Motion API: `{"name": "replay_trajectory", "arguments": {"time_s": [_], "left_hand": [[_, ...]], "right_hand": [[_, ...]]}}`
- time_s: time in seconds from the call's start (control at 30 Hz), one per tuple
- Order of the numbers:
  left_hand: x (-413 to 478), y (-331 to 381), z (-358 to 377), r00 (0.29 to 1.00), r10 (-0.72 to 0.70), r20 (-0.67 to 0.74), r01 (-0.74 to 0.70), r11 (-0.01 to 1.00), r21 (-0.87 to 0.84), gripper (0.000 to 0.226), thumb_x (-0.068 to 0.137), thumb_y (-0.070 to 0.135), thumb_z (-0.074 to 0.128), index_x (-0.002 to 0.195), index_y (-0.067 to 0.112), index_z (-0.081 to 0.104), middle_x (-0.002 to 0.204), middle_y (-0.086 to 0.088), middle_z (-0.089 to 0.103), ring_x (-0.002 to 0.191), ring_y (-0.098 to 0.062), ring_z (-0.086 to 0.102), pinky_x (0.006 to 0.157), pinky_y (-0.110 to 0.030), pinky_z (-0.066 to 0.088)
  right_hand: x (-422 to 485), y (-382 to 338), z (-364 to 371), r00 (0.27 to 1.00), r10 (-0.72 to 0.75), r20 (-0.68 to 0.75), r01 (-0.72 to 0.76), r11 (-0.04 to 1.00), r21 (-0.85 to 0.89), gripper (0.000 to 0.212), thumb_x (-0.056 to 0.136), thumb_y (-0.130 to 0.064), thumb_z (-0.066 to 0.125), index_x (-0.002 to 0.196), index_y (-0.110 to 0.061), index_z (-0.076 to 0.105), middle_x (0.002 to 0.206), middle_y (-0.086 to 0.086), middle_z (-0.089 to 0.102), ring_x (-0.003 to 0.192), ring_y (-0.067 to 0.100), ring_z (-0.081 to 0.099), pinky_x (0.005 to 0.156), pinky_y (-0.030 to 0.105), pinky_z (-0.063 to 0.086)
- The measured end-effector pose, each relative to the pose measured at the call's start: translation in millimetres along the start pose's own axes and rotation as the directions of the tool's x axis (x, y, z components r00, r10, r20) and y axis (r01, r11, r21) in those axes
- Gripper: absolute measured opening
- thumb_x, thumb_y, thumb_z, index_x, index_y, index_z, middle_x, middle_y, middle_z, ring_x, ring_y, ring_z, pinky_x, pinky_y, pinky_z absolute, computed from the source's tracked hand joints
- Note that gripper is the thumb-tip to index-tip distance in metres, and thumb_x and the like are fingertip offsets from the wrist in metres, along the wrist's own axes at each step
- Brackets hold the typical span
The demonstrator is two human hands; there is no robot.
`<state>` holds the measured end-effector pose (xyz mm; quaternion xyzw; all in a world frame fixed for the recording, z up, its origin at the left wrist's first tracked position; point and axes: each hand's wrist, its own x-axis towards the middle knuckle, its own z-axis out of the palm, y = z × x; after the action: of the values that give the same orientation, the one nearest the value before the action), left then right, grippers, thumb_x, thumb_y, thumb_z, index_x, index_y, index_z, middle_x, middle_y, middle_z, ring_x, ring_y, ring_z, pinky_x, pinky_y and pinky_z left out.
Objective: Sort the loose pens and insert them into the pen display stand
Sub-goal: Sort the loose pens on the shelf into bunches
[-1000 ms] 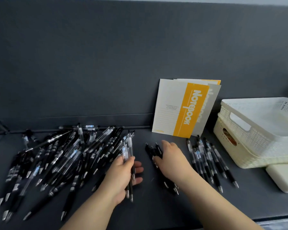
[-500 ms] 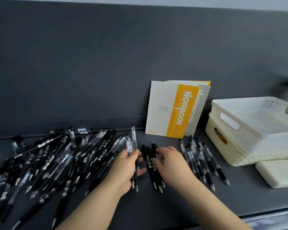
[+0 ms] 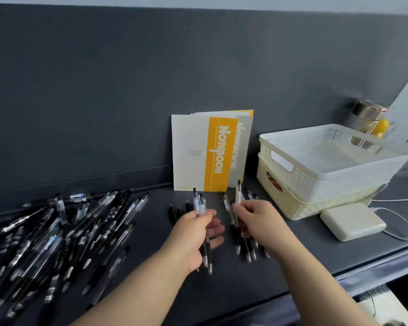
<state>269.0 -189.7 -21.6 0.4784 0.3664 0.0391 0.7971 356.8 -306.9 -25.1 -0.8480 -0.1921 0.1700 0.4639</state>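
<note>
Left hand: grip clamped on a small bundle of pens, clear upper barrels and black clickers standing above the fingers, black lower barrels and metal tips hanging below the palm toward the table. The pens sit roughly upright, tilted slightly away from the viewer.

Right hand: grip closed on a single clear-barrelled pen, its black clicker end rising above the fingertips. Whether further pens are pinched in this grip cannot be told, since several dark ones lie directly beneath it.

Sorted row of pens: lying on the table under and just below the right grip, tips pointing toward the viewer; more clicker ends show just beyond it.

Second short row of dark pens: on the table immediately beyond and left of the left grip.

Loose pile of pens: large, tangled, well to the left of the left grip, spread across the table to the frame edge.

Notebooks: white and orange covers, standing against the dark back wall, beyond both grips and between them.

Two stacked lattice baskets: white above cream, to the right of the right grip, apart from it.

White power adapter: on the table, right of the right grip, just in front of the baskets, cable attached.

No pen display stand is identifiable.
</note>
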Motion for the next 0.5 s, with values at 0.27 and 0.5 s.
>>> {"name": "replay_trajectory", "arguments": {"time_s": [0.27,0.5], "left_hand": [[35,-1,50,0.999,-0.006,-0.053,0.017,0.976,0.216,0.013,0.094,0.006,0.044,0.095,0.005,0.058,0.079,-0.009,0.049,0.071,-0.021,0.044,0.069,-0.034,0.041],[31,-14,46,0.995,-0.054,-0.087,0.079,0.943,0.323,0.017,0.085,0.002,0.041,0.100,-0.004,0.048,0.108,-0.022,0.048,0.096,-0.030,0.046,0.093,-0.038,0.035]], "right_hand": [[19,17,-24,0.998,-0.061,-0.006,0.052,0.896,-0.441,0.034,0.090,-0.029,0.055,0.062,-0.013,0.044,0.057,-0.002,0.041,0.055,0.013,0.040,0.048,0.025,0.028],[16,31,-22,0.998,-0.056,0.022,0.059,0.857,-0.512,0.040,0.089,-0.020,0.054,0.130,-0.021,0.052,0.111,0.003,0.051,0.098,0.021,0.059,0.083,0.027,0.044]]}}
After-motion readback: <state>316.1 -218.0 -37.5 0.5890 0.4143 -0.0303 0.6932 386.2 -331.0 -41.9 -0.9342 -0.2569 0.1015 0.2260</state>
